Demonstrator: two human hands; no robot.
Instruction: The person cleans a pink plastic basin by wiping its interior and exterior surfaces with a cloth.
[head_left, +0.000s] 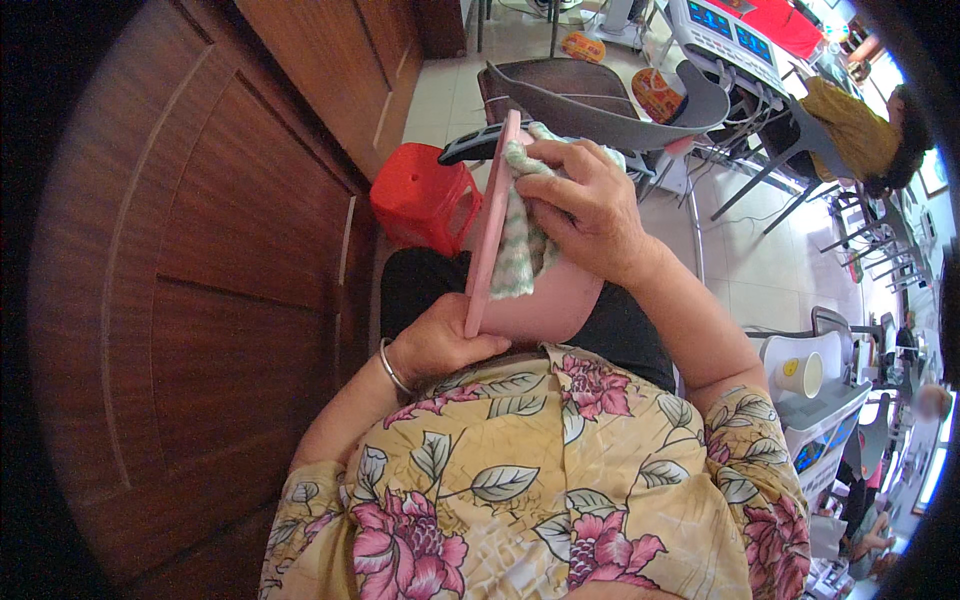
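A pink plastic vessel (555, 311) with a flat rim rests tilted over my lap. My left hand (439, 341) grips the lower end of that rim, thumb on the near side. In my right hand (589, 206) is a bunched green-and-white striped cloth (514, 262), held against the pink vessel beside the rim. Part of the cloth hangs down along the vessel's side, and some of it is hidden under my fingers. A dark handle-like part (474, 144) juts out beyond the rim; I cannot tell what it belongs to.
A red plastic stool (420, 195) stands ahead, near the brown wooden doors (225, 262) on the left. Grey chairs (615, 112) stand farther ahead. On the right, a paper cup (801, 375) sits on a machine with screens. A person in yellow (855, 127) sits farther off.
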